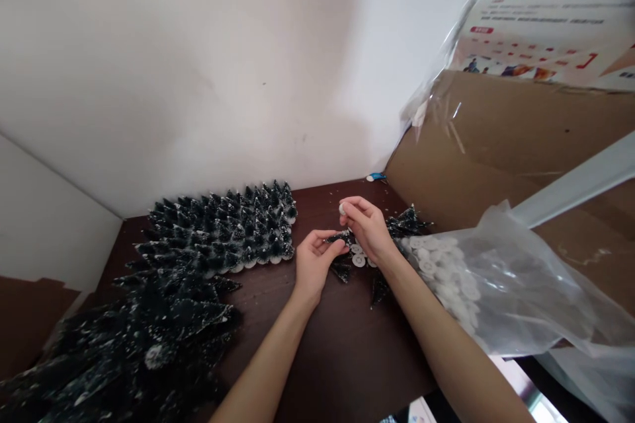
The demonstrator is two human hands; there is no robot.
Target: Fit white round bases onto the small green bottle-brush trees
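Note:
Between the thumb and fingers of my left hand is a small dark green miniature Christmas tree with white flecks, lying sideways. My right hand, just above and to the right, pinches a small round white base. The two pieces are apart. Under my right hand lie several loose white discs and more small trees. Part of this pile is hidden by my right hand and forearm.
Rows of upright small trees stand at the back left. Larger trees lie heaped in front of them. A clear plastic bag of white bases lies at the right, before a cardboard box. A wall rises behind the dark table.

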